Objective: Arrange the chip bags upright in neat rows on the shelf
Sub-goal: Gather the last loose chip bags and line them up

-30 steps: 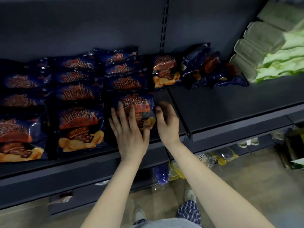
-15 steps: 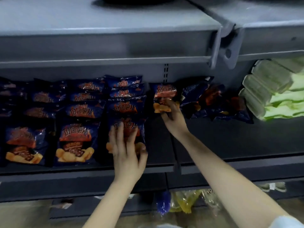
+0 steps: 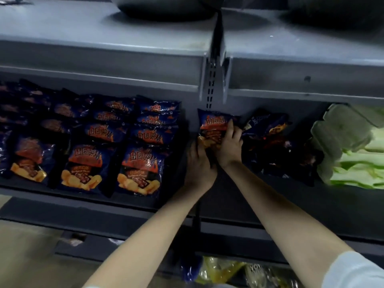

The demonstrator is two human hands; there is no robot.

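Note:
Dark blue chip bags with orange labels stand in rows point(image 3: 137, 163) on the left part of the grey shelf point(image 3: 104, 201). One upright chip bag point(image 3: 214, 124) stands alone at the back, right of the rows. My left hand point(image 3: 199, 163) grips its lower left corner. My right hand point(image 3: 229, 144) holds its right side, fingers over the front. A loose pile of chip bags point(image 3: 276, 142) lies tumbled to the right of my hands.
Pale green packages point(image 3: 353, 150) are stacked at the shelf's right end. A grey upper shelf point(image 3: 124, 50) overhangs the bags. A slotted upright post point(image 3: 211, 84) divides the back. Yellow and blue bags point(image 3: 216, 271) sit on a lower level.
My left hand left the front bag of the third row and moved right to the lone back bag. Both hands now hold that bag. The camera tilted upward.

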